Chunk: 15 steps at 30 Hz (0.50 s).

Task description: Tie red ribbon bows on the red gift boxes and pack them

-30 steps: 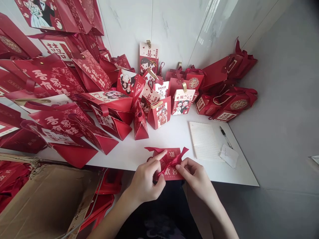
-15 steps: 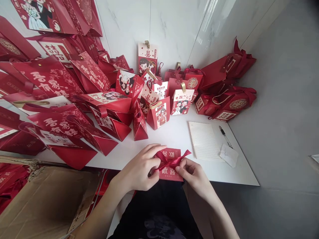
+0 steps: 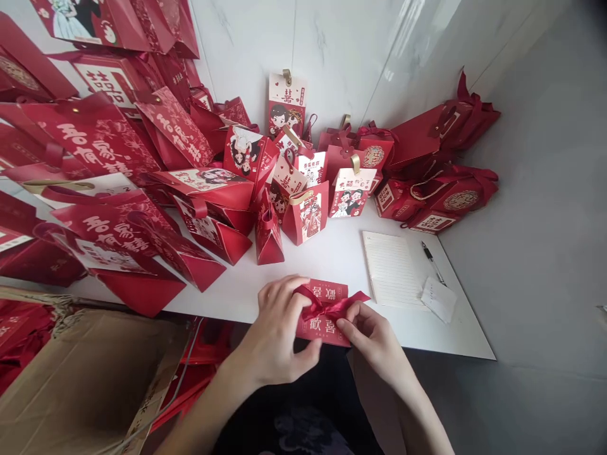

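Observation:
A red gift box (image 3: 327, 336) with pale Chinese characters lies at the front edge of the white table. Across its middle runs a dark red ribbon (image 3: 327, 309) tied in a bow. My left hand (image 3: 279, 335) is at the box's left side, thumb held apart from the fingers, whose tips rest by the box's upper left corner and the ribbon's left loop. From the right, my right hand (image 3: 370, 332) pinches the ribbon's right part between thumb and forefinger, touching the box's right edge.
Many red wedding gift boxes (image 3: 194, 243) crowd the table's left and back. More boxes (image 3: 436, 189) stack at the right by the wall. A lined notebook (image 3: 391, 268), a pen (image 3: 432, 262) and a paper slip (image 3: 439, 299) lie right. A cardboard carton (image 3: 80, 379) stands lower left.
My left thumb has moved down and away from the fingers, opening the hand off the ribbon. My right hand keeps its pinch. The whole view has shifted slightly.

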Tool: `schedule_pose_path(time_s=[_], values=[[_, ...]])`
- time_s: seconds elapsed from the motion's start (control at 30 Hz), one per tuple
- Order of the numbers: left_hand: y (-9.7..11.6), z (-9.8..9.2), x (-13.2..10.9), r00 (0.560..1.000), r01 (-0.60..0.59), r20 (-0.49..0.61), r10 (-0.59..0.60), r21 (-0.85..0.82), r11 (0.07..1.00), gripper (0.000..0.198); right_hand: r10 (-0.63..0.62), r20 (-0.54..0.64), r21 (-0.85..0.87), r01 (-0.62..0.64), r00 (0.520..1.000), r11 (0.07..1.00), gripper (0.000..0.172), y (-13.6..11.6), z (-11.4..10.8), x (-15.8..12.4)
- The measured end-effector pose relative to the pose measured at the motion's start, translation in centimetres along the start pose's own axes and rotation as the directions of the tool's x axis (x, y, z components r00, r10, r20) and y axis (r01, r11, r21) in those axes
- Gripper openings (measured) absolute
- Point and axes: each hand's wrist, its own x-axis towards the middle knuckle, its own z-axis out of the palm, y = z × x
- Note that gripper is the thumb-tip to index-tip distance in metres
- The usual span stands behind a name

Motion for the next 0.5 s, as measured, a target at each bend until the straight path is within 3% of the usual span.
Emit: schedule_pose_path(time_s=[0.07, 0.13, 0.2, 0.23, 0.3, 0.37, 0.5], values=[[0.7, 1.2, -0.2, 0.992, 0.055, -0.117, -0.049, 0.043, 0.998, 0.023, -0.013, -0.05, -0.101, 0.007, 0.999, 0.995, 0.038, -0.4, -1.0, -0.2], [1.1, 2.1, -0.3, 0.972, 0.094, -0.22, -0.076, 0.069, 0.993, 0.016, -0.057, -0.197, -0.233, 0.01, 0.979, 0.972, 0.04, -1.6, -2.3, 0.0], [1.3, 2.7, -0.3, 0.956, 0.099, -0.283, -0.075, 0.07, 0.993, 0.012, -0.153, -0.374, -0.368, 0.005, 0.914, 0.93, 0.041, -3.2, -3.5, 0.8], [1.3, 2.8, -0.3, 0.952, 0.09, -0.298, -0.067, 0.064, 0.994, 0.011, -0.208, -0.407, -0.426, 0.017, 0.889, 0.905, 0.04, -4.1, -3.7, 1.5], [1.3, 2.9, -0.3, 0.949, 0.066, -0.313, -0.048, 0.046, 0.997, 0.013, -0.3, -0.314, -0.501, 0.112, 0.901, 0.858, 0.039, -5.6, -3.4, 3.4], [1.3, 3.0, -0.3, 0.943, 0.054, -0.329, -0.039, 0.036, 0.998, 0.012, -0.308, -0.084, -0.528, 0.219, 0.948, 0.82, 0.039, -6.4, -2.1, 5.6], [1.5, 3.2, -0.3, 0.936, 0.05, -0.351, -0.017, 0.084, 0.995, 0.007, -0.134, 0.243, -0.629, 0.261, 0.961, 0.733, 0.041, -6.8, 0.7, 9.5]])
